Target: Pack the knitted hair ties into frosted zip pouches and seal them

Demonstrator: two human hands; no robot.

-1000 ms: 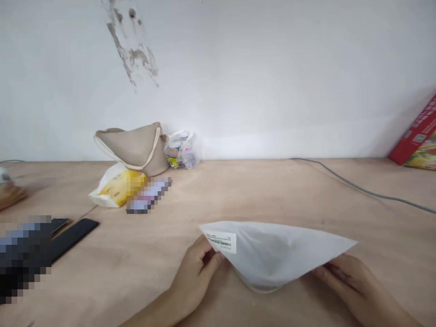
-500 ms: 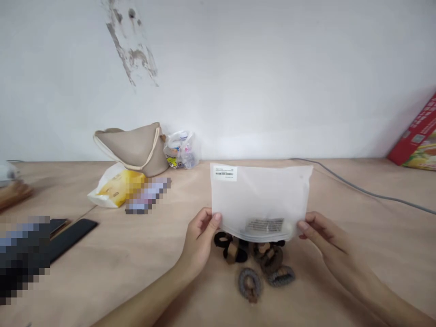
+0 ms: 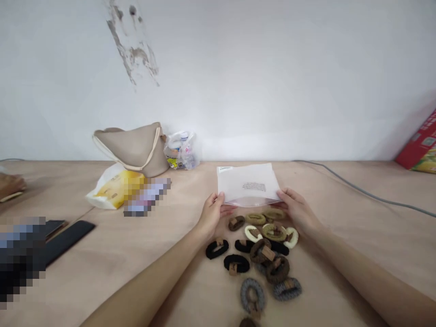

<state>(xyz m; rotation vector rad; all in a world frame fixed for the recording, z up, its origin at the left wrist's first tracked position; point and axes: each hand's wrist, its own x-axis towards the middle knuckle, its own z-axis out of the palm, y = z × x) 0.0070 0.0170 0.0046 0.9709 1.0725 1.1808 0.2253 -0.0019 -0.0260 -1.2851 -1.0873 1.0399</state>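
A frosted white zip bag (image 3: 238, 179) with printed text and a small label is held by its two near corners. My left hand (image 3: 213, 213) pinches the left corner, thumb on top. At the right corner, my right hand (image 3: 298, 211) grips in the same way. The bag's near edge gapes slightly. On the table just in front lie several hair ties: a black one (image 3: 236, 263), a grey one (image 3: 252, 294), a brown one (image 3: 277, 270), an olive one (image 3: 274, 231) and a cream one (image 3: 253, 233). Some carry small brown tags, and a few overlap.
Against the wall stand a beige bag (image 3: 131, 145) and a clear plastic bag (image 3: 182, 152) of small items. A yellow-and-white tissue pack (image 3: 117, 186) lies before them. A grey cable (image 3: 357, 188) crosses the right side, near a red box (image 3: 420, 143). A black flat object (image 3: 71, 238) lies left.
Both hands have moved the bag away from me and tipped it flatter, its near edge now parted. More hair ties are now visible, including olive and cream ones.
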